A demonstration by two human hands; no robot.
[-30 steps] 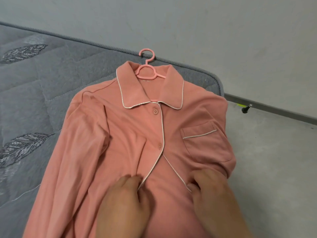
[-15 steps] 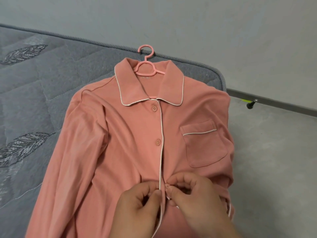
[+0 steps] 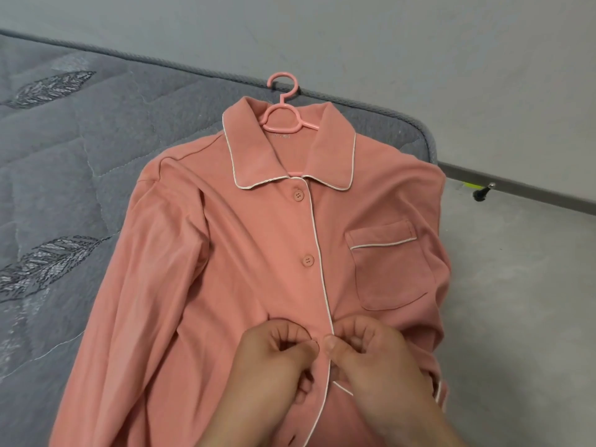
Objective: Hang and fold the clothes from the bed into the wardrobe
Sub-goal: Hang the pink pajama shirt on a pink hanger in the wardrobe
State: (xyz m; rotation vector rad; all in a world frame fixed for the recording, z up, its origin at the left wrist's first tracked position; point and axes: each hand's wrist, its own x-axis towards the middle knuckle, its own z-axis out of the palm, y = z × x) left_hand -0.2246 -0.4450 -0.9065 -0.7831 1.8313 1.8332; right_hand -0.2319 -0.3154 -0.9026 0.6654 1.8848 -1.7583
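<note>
The left hand [image 3: 277, 359] and the right hand [image 3: 371, 359] meet thumb to thumb at the white-piped front edge [image 3: 322, 275], just hemward of the chest pocket [image 3: 390, 266] and to its inner side. Both are curled tight, each pinching a fold of the shirt [image 3: 200, 285] between thumb and fingers. The step looks like fastening the third button, though that button is hidden under the thumbs. The top button [image 3: 299, 195] and the second button [image 3: 308, 260], collar-ward of the pocket, are closed.

The likely slip is a half-seated button: if it only catches the rim of its hole, it may pop loose once the shirt's weight hangs from the hanger [image 3: 283, 114]. Tugging the cloth hemward could also drag the shoulders off the hanger's arms, which are hidden inside the shirt. On the pocket's outer side the shirt reaches the edge of the mattress [image 3: 80, 162], next to the floor [image 3: 516, 301], so a sideways pull might slide it off.

The shirt lies face up on the mattress. Its long axis runs collar to hem, with the collar and hanger hook beyond the pocket, away from the person. The hem lies back past the pocket toward them, out of view.
</note>
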